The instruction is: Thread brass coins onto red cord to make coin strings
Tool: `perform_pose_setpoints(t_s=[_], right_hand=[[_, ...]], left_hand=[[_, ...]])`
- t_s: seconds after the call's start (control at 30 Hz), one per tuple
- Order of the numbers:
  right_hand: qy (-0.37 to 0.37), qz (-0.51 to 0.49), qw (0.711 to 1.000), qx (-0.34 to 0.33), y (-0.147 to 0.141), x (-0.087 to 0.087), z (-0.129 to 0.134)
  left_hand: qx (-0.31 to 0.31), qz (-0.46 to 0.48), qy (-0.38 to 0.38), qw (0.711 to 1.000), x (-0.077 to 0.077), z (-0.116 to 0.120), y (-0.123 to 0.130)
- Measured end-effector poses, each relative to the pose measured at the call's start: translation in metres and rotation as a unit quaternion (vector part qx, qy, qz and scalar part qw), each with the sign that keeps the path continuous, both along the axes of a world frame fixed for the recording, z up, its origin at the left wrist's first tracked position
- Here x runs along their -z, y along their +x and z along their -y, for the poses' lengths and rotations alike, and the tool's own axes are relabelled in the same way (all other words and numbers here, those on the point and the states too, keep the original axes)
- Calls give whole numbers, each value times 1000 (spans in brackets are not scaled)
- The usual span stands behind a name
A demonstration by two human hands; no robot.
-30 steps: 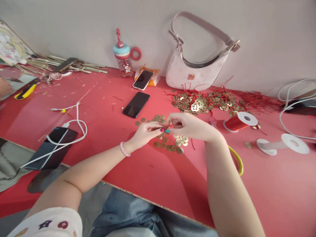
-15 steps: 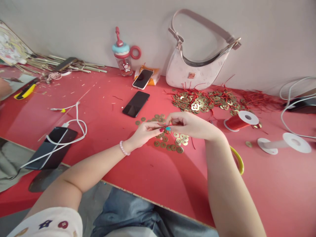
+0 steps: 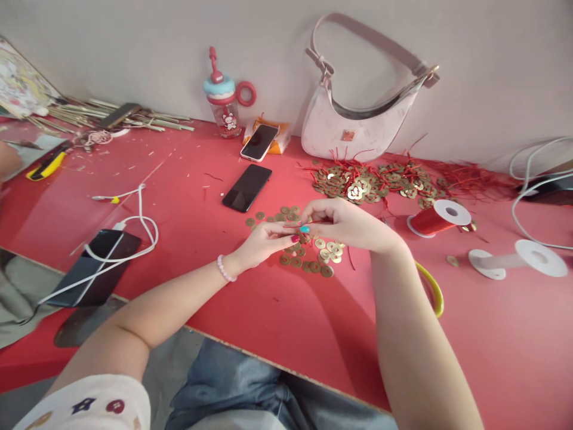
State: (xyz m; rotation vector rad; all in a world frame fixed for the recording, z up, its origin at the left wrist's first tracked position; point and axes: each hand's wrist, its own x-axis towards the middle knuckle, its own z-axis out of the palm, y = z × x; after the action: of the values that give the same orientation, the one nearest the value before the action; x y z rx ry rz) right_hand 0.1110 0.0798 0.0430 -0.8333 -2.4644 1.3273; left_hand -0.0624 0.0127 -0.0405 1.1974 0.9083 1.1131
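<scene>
My left hand (image 3: 264, 243) and my right hand (image 3: 340, 224) meet fingertip to fingertip above loose brass coins (image 3: 327, 271) on the red table. Both are closed in a pinch on red cord, a thin strand of which shows between the fingertips. A coin seems to sit just under the fingertips, but whether it is held is unclear. Behind my right hand lies a heap of coins tied with red cord (image 3: 358, 191). A spool of red thread (image 3: 430, 221) lies to the right of that hand.
A white spool (image 3: 537, 258) and a yellow ring-like handle (image 3: 434, 289) are on the right. Behind stand a pale handbag (image 3: 358, 128) and a cup (image 3: 226, 116). A black phone (image 3: 247, 188) lies mid-table; a cabled device (image 3: 96, 266) is at left. Another person's hand (image 3: 9, 160) shows far left.
My right hand's fingertips have shifted slightly up and left, with the thumb now nearer the left fingertips. My left hand has barely moved.
</scene>
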Motion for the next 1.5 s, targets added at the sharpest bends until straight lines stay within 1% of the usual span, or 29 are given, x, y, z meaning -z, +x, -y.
perform_pose_setpoints(t_s=[0.17, 0.3, 0.53, 0.6, 0.73, 0.8, 0.9, 0.97, 1.07, 1.23, 1.33, 1.5], right_hand=[[12, -14, 1000, 9, 0, 1, -1], [30, -15, 999, 38, -1, 1, 0], [51, 4, 998, 44, -4, 2, 2], [61, 11, 997, 54, -3, 1, 2], [90, 27, 992, 85, 0, -1, 0], [95, 32, 991, 88, 2, -2, 0], [86, 36, 993, 75, 3, -5, 2], [76, 35, 994, 65, 3, -7, 3], [59, 31, 997, 50, 4, -9, 4], [40, 33, 998, 28, 6, -8, 2], [36, 25, 999, 18, 8, -9, 1], [33, 15, 999, 17, 9, -11, 2]], left_hand=[[22, -20, 20, 999, -4, 1, -1], [30, -37, 40, 998, -4, 1, -1], [44, -9, 17, 999, -5, 3, 1], [36, -1, 18, 999, -5, 3, 1], [-10, 9, 34, 999, -5, 3, 1], [-20, 22, 54, 998, -5, 3, 1], [-18, 38, 109, 993, -6, 5, 1], [-21, 33, 144, 989, -7, 7, 1], [-42, 3, 192, 980, -10, 11, 2], [-88, -82, 289, 950, -16, 13, 3], [-99, -99, 310, 941, -16, 13, 3], [-86, -85, 317, 940, -13, 13, 2]])
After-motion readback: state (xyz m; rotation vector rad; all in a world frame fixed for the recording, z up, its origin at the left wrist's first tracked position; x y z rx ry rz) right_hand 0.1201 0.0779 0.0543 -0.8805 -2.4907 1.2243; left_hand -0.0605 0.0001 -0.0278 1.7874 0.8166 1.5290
